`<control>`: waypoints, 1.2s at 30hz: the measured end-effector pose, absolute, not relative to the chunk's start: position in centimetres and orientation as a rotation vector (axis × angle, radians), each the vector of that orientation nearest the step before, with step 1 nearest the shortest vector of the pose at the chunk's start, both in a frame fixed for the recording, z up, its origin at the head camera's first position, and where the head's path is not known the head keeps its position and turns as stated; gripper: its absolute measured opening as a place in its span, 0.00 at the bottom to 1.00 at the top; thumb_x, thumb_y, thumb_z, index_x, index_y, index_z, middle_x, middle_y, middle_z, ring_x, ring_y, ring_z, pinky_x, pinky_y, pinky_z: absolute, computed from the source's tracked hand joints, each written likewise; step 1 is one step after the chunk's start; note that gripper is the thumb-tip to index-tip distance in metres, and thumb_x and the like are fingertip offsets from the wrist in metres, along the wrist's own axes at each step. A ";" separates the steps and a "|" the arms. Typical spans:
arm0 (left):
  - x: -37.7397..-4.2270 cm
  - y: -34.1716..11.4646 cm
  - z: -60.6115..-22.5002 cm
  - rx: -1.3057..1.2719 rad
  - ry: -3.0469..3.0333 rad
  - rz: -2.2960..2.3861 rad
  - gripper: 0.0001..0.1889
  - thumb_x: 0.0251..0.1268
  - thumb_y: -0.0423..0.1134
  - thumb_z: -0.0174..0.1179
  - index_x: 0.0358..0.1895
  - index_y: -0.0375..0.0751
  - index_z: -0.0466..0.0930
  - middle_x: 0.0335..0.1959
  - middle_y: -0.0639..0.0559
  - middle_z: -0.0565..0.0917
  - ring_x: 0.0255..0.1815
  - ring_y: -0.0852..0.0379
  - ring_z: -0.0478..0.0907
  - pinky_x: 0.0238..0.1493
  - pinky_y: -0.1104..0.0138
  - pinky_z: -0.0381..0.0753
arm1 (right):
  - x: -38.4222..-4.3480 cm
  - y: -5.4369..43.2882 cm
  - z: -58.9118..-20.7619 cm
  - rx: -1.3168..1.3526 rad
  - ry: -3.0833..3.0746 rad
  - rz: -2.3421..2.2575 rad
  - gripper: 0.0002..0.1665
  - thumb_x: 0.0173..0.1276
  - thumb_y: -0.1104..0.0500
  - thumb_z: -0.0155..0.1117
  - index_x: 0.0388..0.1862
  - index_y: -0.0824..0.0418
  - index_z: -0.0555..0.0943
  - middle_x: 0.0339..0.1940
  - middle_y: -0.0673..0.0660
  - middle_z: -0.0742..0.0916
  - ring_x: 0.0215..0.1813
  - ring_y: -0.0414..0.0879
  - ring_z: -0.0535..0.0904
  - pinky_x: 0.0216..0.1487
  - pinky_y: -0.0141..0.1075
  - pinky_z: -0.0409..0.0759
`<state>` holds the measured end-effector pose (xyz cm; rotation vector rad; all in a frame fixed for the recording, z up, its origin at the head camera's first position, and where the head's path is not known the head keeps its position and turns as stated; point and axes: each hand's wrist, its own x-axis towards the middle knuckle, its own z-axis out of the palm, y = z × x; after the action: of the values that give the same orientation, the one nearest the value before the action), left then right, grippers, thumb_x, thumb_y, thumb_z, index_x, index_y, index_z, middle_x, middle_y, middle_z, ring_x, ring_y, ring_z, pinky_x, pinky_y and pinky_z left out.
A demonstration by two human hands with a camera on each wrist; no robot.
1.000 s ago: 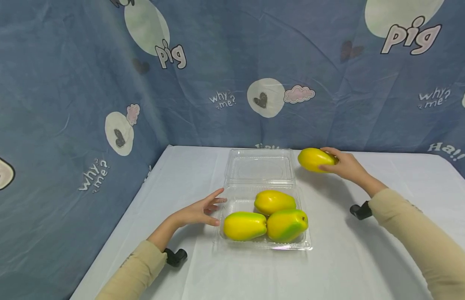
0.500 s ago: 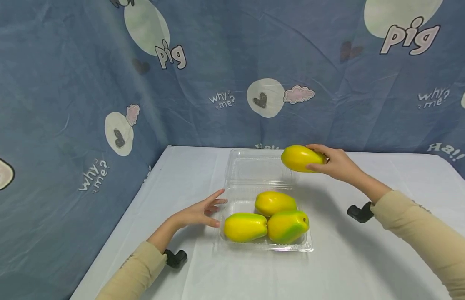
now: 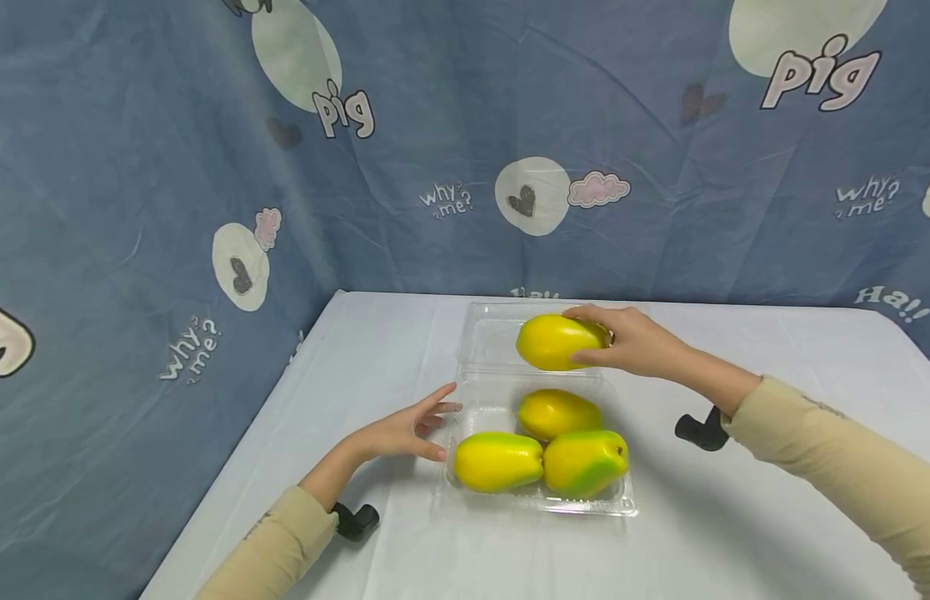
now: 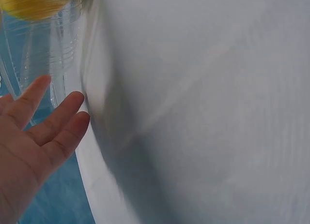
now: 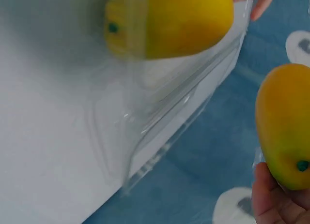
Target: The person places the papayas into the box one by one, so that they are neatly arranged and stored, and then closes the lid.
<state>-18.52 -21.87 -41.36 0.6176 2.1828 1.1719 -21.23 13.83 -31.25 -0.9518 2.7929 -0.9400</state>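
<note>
In the head view my right hand (image 3: 636, 342) grips a yellow papaya (image 3: 552, 342) by its right end, raised over the hinge side of a clear plastic clamshell box (image 3: 489, 418). The right wrist view shows the held papaya (image 5: 286, 122) with its small green stem spot. Three more papayas lie in the box base: a yellow one (image 3: 558, 415) at the back, a yellow-green one (image 3: 498, 462) at front left, and a greener one (image 3: 587, 463) at front right. Fingers spread, my left hand (image 3: 397, 432) is right at the box's left rim and holds nothing.
The box's clear lid (image 3: 489, 337) lies folded back toward the far table edge. A white cloth covers the table (image 3: 742, 508). Behind and to the left hangs a blue printed curtain (image 3: 405, 100). Black wrist mounts (image 3: 356, 522) protrude below both sleeves.
My right hand has carried the papaya leftward, from right of the lid to over the box, and slightly nearer. The left hand stays almost in place; the box appears slightly further right.
</note>
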 end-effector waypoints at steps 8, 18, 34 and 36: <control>-18.0 -21.3 -41.2 0.651 2.172 1.159 0.51 0.54 0.42 0.65 0.73 0.49 0.35 0.70 0.44 0.58 0.66 0.41 0.60 0.64 0.49 0.59 | -20.6 11.2 -30.7 -1.035 2.690 -0.799 0.34 0.58 0.51 0.66 0.62 0.58 0.70 0.42 0.51 0.82 0.36 0.43 0.72 0.39 0.36 0.72; -17.6 -21.0 -41.3 0.660 2.198 1.133 0.51 0.55 0.42 0.64 0.73 0.48 0.35 0.70 0.44 0.58 0.65 0.41 0.60 0.62 0.49 0.60 | -19.9 8.3 -30.1 -1.035 2.604 -0.731 0.31 0.59 0.52 0.66 0.61 0.57 0.71 0.40 0.51 0.83 0.37 0.43 0.74 0.44 0.38 0.74; -17.0 -20.6 -41.3 0.622 2.238 1.106 0.52 0.53 0.46 0.66 0.73 0.50 0.35 0.69 0.45 0.60 0.65 0.41 0.62 0.63 0.49 0.61 | -19.2 4.9 -31.1 -0.796 2.539 -0.464 0.33 0.60 0.50 0.65 0.62 0.57 0.69 0.52 0.56 0.80 0.48 0.48 0.75 0.55 0.45 0.72; -17.0 -20.6 -41.3 0.611 2.239 1.104 0.52 0.53 0.47 0.66 0.73 0.51 0.35 0.69 0.45 0.60 0.65 0.42 0.61 0.64 0.49 0.60 | -19.1 4.5 -31.2 -0.780 2.531 -0.423 0.32 0.60 0.49 0.65 0.62 0.57 0.69 0.53 0.55 0.80 0.50 0.48 0.74 0.56 0.45 0.71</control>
<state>-16.99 -20.58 -41.28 0.6115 2.2385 1.1040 -19.13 4.49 -31.23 -0.7805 2.5314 -0.4226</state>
